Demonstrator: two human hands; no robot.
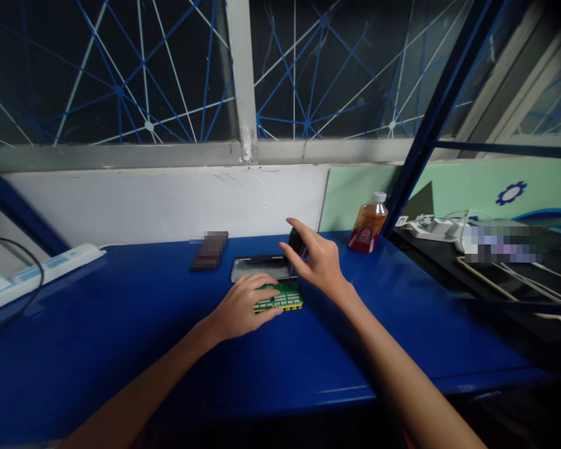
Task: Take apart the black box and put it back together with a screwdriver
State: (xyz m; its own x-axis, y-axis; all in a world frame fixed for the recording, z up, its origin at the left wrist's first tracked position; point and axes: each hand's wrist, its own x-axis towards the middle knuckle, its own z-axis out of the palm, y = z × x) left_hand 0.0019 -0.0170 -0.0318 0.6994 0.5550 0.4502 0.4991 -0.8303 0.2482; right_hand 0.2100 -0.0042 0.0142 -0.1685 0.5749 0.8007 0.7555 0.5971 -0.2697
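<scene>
A green circuit board [287,298] with rows of pale components and a yellow front edge lies on the blue table [177,362]. Across its left part rests my left hand [247,305], fingers over the top and thumb along the front edge, gripping it. My right hand [318,254] is above the board's right side, around the dark handle of a screwdriver [295,242]. Its index finger and thumb are spread apart, and the other fingers are mostly hidden. The screwdriver's thin shaft points down at the board. Just behind lies a shallow dark case part [250,268] with a grey inside.
A dark phone-like slab [209,251], partly blurred, lies at the back left. The bottle [368,224] of reddish drink stands back right by a blue post [418,149]. A white power strip [70,265] lies left; cables and chargers [439,227] crowd the black surface at right.
</scene>
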